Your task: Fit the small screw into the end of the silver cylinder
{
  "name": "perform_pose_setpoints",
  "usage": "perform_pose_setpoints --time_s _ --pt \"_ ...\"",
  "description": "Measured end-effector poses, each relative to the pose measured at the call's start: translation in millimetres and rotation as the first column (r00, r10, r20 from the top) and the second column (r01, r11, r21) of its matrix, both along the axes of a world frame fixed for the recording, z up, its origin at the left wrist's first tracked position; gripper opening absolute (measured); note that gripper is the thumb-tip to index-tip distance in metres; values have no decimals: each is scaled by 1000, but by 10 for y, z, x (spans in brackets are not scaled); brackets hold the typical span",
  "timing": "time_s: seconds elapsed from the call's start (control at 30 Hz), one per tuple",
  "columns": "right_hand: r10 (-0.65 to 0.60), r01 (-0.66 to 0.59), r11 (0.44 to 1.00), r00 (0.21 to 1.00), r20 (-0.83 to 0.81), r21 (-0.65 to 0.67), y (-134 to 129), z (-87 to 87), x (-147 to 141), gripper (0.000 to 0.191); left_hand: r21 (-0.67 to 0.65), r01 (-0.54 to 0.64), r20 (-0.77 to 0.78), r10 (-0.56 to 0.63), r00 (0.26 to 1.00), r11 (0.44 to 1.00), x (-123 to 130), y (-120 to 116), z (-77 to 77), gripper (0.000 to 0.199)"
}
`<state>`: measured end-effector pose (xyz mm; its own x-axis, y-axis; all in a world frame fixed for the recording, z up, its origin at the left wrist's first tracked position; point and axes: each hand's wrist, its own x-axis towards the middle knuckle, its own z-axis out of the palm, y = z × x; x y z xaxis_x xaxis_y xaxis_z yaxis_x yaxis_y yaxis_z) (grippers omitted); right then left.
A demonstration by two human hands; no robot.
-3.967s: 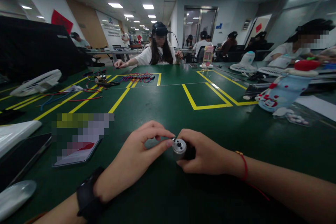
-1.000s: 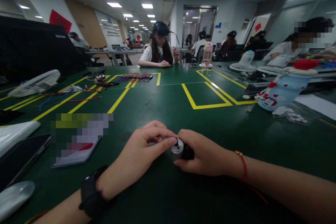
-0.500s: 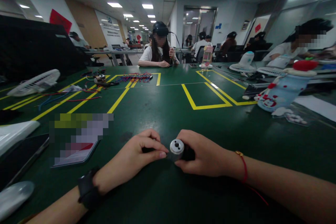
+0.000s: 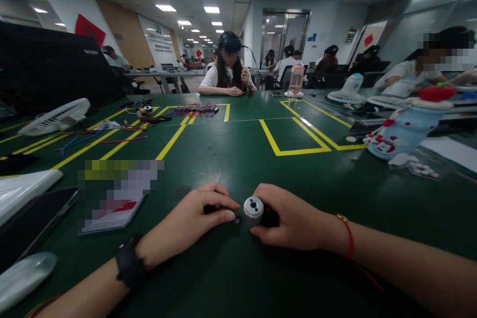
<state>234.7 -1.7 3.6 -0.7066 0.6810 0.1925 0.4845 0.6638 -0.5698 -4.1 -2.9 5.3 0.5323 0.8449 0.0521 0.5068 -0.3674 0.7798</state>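
Observation:
A silver metal cylinder (image 4: 253,208), with a round top face that has small dark holes, stands upright on the green table (image 4: 223,159). My right hand (image 4: 285,218) is wrapped around its right side. Just left of the cylinder, a tiny ring-like part (image 4: 237,220) lies on the table. My left hand (image 4: 203,213) is beside that part, thumb and index finger apart, with nothing between them.
A phone-like flat object (image 4: 115,216) and a white mouse (image 4: 28,278) lie to the left. Wires (image 4: 194,111) and a white fan (image 4: 55,118) are farther back. At right stands a blue bottle (image 4: 410,129). A person (image 4: 227,72) sits opposite.
The thumb and index finger of my left hand have parted, and the tiny part now shows on the table below the fingertips. My right hand still holds the cylinder; the view has shifted slightly.

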Motion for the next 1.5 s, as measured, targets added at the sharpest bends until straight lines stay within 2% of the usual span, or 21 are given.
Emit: perform_pose_setpoints --time_s 0.1,0.17,0.2,0.3,0.37,0.43,0.5,0.57,0.63,0.7,0.73,0.8,0.87,1.07,1.5 --pt "2 -2 1000 1000 8 -5 3 12 5 25 -98 -186 111 196 974 978 -50 36 -10 19" --pt "7 -7 1000 1000 8 -15 6 18 8 26 -193 -313 220 352 910 930 -83 70 -55 21" --pt "7 -7 1000 1000 7 -17 6 20 10 26 -243 -339 289 401 869 909 -96 87 -81 22" --pt "4 -4 1000 1000 5 -24 3 25 12 26 -387 -318 453 479 752 866 -110 120 -136 18" --pt "0 1 1000 1000 5 -24 1 28 11 26 -447 -284 509 503 699 848 -107 125 -141 16" --pt "-3 4 1000 1000 10 -27 1 31 9 26 -474 -269 530 516 673 838 -101 125 -129 16" --pt "-3 3 1000 1000 15 -27 5 30 6 26 -468 -282 519 519 679 837 -96 123 -109 15" --pt "1 0 1000 1000 15 -23 10 26 6 26 -405 -316 449 488 749 858 -90 116 -84 14" --pt "7 -7 1000 1000 10 -16 13 17 7 25 -274 -307 296 384 875 911 -82 101 -58 13" --pt "10 -10 1000 1000 7 -12 13 7 9 26 -119 -216 118 230 966 969 -74 80 -36 13" --pt "10 -10 1000 1000 7 -11 12 3 10 26 -53 -160 49 163 985 986 -70 71 -28 13" --pt "9 -8 1000 1000 6 -13 9 -2 11 26 47 -81 -27 82 996 996 -66 57 -19 16" --pt "7 -7 1000 1000 8 -15 9 -3 9 26 93 -44 -73 51 996 995 -66 48 -12 18" --pt "11 -11 1000 1000 1 5 14 -1 -1 25 112 92 -120 -79 990 989 -48 -4 49 17" --pt "19 -19 1000 1000 -4 -3 14 -15 -1 26 112 88 -93 -77 993 990 26 -42 24 7"
